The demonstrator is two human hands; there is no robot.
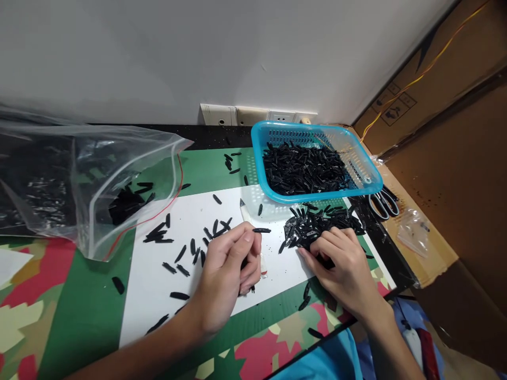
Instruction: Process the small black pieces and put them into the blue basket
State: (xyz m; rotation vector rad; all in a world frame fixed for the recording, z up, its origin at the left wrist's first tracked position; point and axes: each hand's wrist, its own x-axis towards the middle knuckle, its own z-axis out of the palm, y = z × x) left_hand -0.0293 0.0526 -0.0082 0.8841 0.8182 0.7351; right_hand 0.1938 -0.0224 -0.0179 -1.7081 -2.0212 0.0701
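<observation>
Between the thumb and forefinger of my left hand, one narrow black plastic piece is pinched, its end pointing right. The other fingers of that hand curl inward, and more black shows under them. My right hand rests at the near edge of a heap of the same black pieces, fingers bent and pressed together; what its fingertips grip is hidden. Beneath both hands lies a white sheet, with several loose pieces scattered left of my left hand. A white pen-like tool with a dark tip lies partly behind that hand.
Behind the heap stands a blue basket holding many black pieces. On the left lies a clear zip bag with more black pieces inside. Scissors and a small plastic bag lie at right, near cardboard boxes. Wall sockets are behind.
</observation>
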